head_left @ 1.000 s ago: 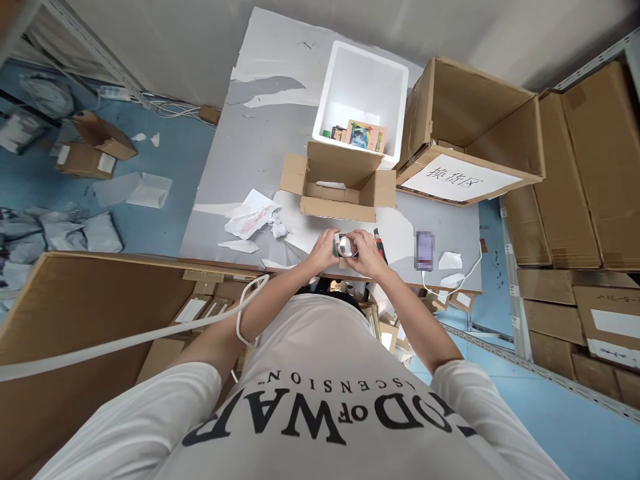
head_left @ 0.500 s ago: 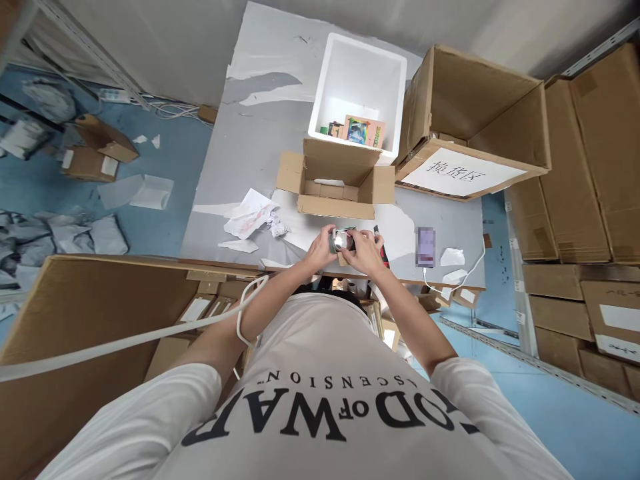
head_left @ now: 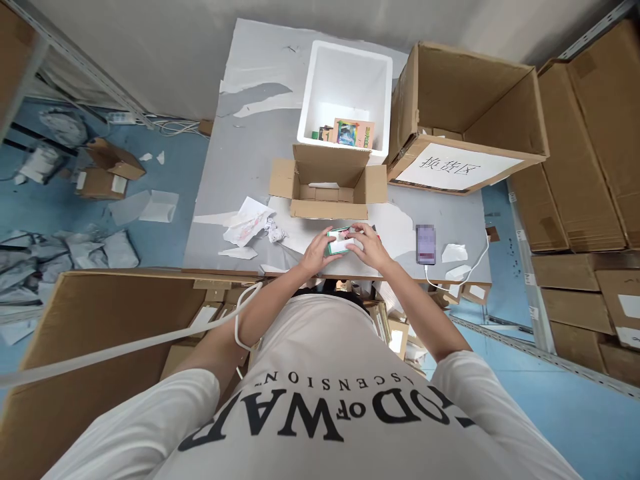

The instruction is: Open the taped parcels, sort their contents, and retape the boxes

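Note:
A small white and green box point(head_left: 338, 245) is between my two hands, just above the table's front edge. My left hand point(head_left: 316, 252) is closed on its left side. On its right side, the fingers of my right hand point(head_left: 369, 247) are bent over it and grip it. Something pinkish shows at the box's upper edge; I cannot make it out. Just beyond my hands stands an open cardboard box point(head_left: 327, 209), its flaps folded outward. A red and black object, mostly hidden, lies behind my right hand.
Behind the cardboard box is a white foam box point(head_left: 306, 100) holding several small boxes. A large labelled carton point(head_left: 480, 127) stands to its right. Crumpled paper point(head_left: 253, 221) lies left, a charging phone point(head_left: 426, 244) right. A white cable point(head_left: 150, 343) crosses near my left arm.
The small box has turned in my hands: a shiny round surface showed before, and now a white face with green edges does. The view has shifted slightly.

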`<control>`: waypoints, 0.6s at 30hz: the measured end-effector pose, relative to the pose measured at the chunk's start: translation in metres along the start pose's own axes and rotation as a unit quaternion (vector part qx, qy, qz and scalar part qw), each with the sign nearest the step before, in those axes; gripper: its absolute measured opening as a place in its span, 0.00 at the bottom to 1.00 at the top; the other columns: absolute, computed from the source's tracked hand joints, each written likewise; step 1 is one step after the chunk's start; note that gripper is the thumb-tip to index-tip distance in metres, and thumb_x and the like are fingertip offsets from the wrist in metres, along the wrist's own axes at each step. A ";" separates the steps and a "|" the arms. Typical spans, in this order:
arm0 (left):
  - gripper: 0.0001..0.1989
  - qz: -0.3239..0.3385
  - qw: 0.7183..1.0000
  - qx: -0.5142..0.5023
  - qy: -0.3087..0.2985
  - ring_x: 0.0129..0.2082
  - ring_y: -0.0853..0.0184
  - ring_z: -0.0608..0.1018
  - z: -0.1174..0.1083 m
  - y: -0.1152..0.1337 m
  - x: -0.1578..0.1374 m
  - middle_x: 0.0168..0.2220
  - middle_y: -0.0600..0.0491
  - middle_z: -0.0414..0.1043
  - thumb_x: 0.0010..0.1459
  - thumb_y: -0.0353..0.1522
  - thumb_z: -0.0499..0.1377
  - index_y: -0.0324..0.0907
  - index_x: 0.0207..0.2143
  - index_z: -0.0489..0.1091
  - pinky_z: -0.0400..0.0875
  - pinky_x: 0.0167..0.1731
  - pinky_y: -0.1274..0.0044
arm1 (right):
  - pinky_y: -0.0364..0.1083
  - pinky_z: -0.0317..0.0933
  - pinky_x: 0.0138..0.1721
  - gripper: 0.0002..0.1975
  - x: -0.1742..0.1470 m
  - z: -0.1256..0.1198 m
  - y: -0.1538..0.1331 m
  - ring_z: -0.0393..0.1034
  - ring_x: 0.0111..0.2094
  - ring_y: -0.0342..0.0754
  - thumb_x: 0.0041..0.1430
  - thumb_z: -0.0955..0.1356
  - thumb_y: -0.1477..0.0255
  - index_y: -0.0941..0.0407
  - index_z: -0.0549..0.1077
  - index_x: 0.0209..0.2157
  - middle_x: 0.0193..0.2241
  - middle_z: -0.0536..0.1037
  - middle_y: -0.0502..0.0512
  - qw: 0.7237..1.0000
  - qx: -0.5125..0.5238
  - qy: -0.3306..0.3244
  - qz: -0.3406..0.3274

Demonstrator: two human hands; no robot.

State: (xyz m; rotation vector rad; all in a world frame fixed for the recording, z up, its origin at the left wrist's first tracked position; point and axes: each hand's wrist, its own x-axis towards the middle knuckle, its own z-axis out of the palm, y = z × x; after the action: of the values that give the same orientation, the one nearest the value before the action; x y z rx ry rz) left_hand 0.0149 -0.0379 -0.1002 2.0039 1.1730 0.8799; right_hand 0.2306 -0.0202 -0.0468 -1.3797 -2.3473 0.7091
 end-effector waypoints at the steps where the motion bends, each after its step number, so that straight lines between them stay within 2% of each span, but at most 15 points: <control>1: 0.22 -0.005 1.000 0.001 0.000 0.63 0.56 0.64 0.000 0.000 0.000 0.62 0.36 0.59 0.52 0.36 0.66 0.43 0.46 0.62 0.63 0.58 0.60 | 0.59 0.57 0.57 0.22 0.004 0.003 0.000 0.60 0.58 0.56 0.63 0.63 0.61 0.54 0.67 0.56 0.56 0.64 0.65 1.000 0.012 0.023 0.010; 3: 0.24 -0.020 1.000 -0.009 -0.003 0.63 0.56 0.65 -0.001 -0.001 0.001 0.61 0.36 0.60 0.51 0.38 0.66 0.44 0.47 0.61 0.64 0.57 0.59 | 0.59 0.56 0.58 0.21 0.010 0.008 0.000 0.58 0.61 0.55 0.64 0.62 0.64 0.55 0.67 0.56 0.58 0.63 0.65 0.999 0.011 0.035 0.004; 7: 0.35 -0.042 0.997 -0.057 -0.021 0.61 0.55 0.67 -0.005 -0.008 0.004 0.61 0.33 0.60 0.49 0.42 0.68 0.44 0.52 0.53 0.66 0.55 0.59 | 0.61 0.53 0.61 0.17 0.014 0.012 -0.002 0.49 0.66 0.55 0.66 0.58 0.71 0.53 0.70 0.52 0.63 0.61 0.61 0.995 -0.041 -0.049 -0.083; 9: 0.40 -0.036 0.996 -0.068 -0.044 0.61 0.54 0.67 -0.011 -0.011 0.008 0.61 0.32 0.60 0.47 0.42 0.69 0.43 0.56 0.50 0.66 0.56 0.59 | 0.63 0.52 0.60 0.17 0.013 0.011 -0.002 0.46 0.67 0.58 0.65 0.62 0.66 0.53 0.69 0.53 0.64 0.59 0.63 0.987 -0.065 -0.083 -0.118; 11: 0.46 -0.025 0.995 -0.065 -0.070 0.62 0.53 0.65 -0.017 -0.011 0.013 0.61 0.32 0.60 0.45 0.42 0.70 0.43 0.59 0.47 0.65 0.56 0.60 | 0.63 0.53 0.60 0.24 0.012 0.009 -0.002 0.45 0.67 0.61 0.60 0.66 0.59 0.55 0.68 0.54 0.64 0.56 0.66 0.983 -0.079 -0.093 -0.138; 13: 0.51 -0.018 0.994 -0.057 -0.088 0.63 0.53 0.64 -0.023 -0.009 0.018 0.61 0.33 0.60 0.45 0.41 0.70 0.43 0.63 0.42 0.64 0.57 0.60 | 0.63 0.56 0.58 0.25 0.013 0.009 -0.004 0.48 0.65 0.62 0.58 0.68 0.57 0.55 0.68 0.53 0.63 0.57 0.68 0.983 -0.088 -0.089 -0.136; 16: 0.57 -0.018 0.992 -0.039 -0.120 0.63 0.53 0.64 -0.029 -0.005 0.021 0.63 0.33 0.57 0.46 0.39 0.70 0.44 0.66 0.34 0.64 0.57 0.60 | 0.60 0.64 0.51 0.18 0.017 0.011 -0.008 0.57 0.58 0.59 0.61 0.66 0.62 0.54 0.69 0.50 0.59 0.63 0.68 0.984 -0.101 -0.093 -0.113; 18: 0.61 -0.019 0.989 -0.022 -0.147 0.63 0.53 0.63 -0.032 -0.003 0.021 0.64 0.33 0.55 0.44 0.38 0.70 0.44 0.68 0.30 0.64 0.57 0.60 | 0.58 0.66 0.48 0.16 0.019 0.012 -0.012 0.59 0.55 0.58 0.61 0.65 0.64 0.55 0.70 0.49 0.56 0.65 0.68 0.981 -0.111 -0.104 -0.118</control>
State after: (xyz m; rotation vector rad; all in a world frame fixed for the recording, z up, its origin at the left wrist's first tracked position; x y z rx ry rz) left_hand -0.0043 -0.0116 -0.0794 1.9871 1.0114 0.5632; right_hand 0.2072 -0.0117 -0.0489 -1.1266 -2.7698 0.5589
